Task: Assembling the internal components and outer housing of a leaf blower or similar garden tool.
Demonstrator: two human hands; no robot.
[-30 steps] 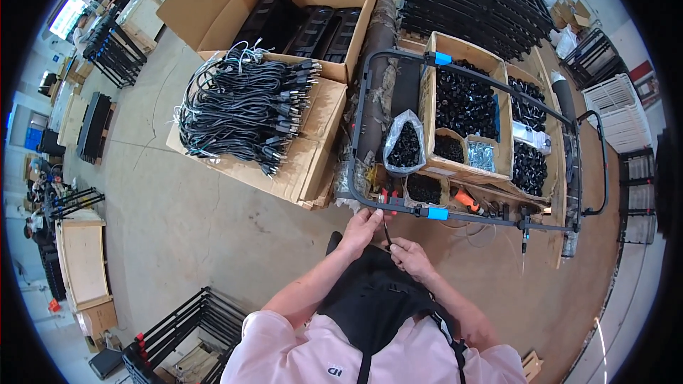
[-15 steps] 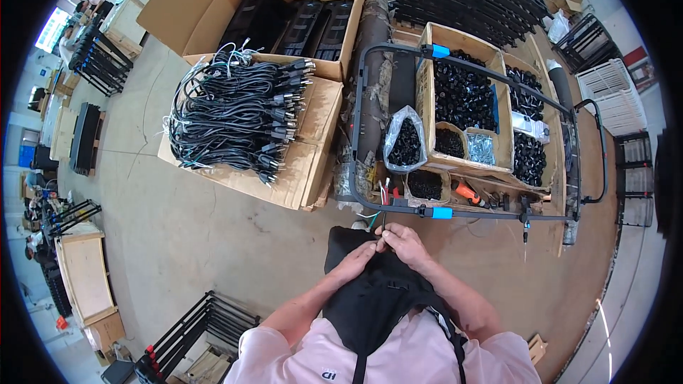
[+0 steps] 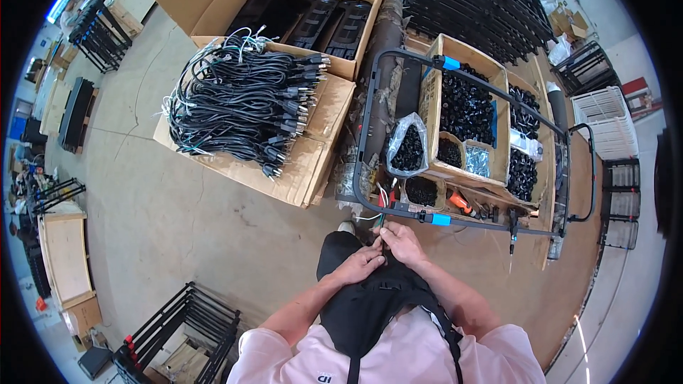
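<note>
Both hands are closed, close together above my dark apron, around a thin cable [image 3: 380, 231]. White and green wire ends show at its far end, beside the near bar of a black tubular frame [image 3: 466, 225]. My right hand [image 3: 403, 242] pinches the cable nearer that bar. My left hand [image 3: 361, 264] grips just below, its fingers curled; what lies inside them is mostly hidden. The frame has blue bands [image 3: 441, 220] and rests over wooden bins of small parts.
A bundle of black power cords [image 3: 235, 103] lies on a cardboard box [image 3: 316, 163] at the left. Behind is an open carton [image 3: 192, 0] with black housings. Wooden bins [image 3: 466, 173] hold black and silver parts. An orange-handled tool [image 3: 461, 203] lies below them. Black frames [image 3: 192, 316] stand at lower left.
My left hand has shifted slightly down and its fingers look more curled. The right hand stays near the frame's bar. The whole view has turned a little.
</note>
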